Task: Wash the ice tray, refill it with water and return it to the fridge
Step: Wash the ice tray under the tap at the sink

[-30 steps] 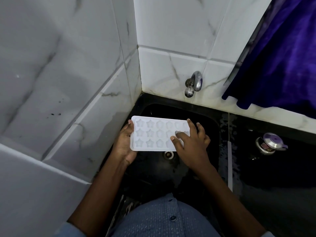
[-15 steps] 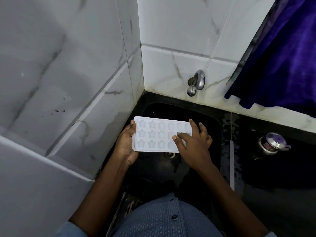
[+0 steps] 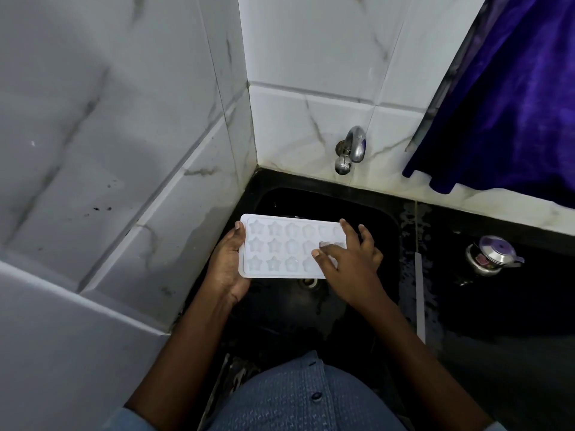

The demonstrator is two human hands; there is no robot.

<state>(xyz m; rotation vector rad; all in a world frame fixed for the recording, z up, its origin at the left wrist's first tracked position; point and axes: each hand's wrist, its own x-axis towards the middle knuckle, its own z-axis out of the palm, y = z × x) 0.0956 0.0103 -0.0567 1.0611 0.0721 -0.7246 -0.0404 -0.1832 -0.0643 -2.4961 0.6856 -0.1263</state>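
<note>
A white ice tray with star-shaped and rounded cells is held level over the black sink, above the drain. My left hand grips its left short edge, thumb on the rim. My right hand lies over the tray's right end with fingers spread and fingertips pressing into the cells. That hand hides the tray's right end. No water runs from the metal tap on the back wall.
White marble-look tiled walls close in the left and back. A blue cloth hangs at the upper right. On the wet black counter to the right stands a small steel pot with a lid.
My right fingers have shifted slightly over the tray's cells. The tray and my left hand hold nearly the same place.
</note>
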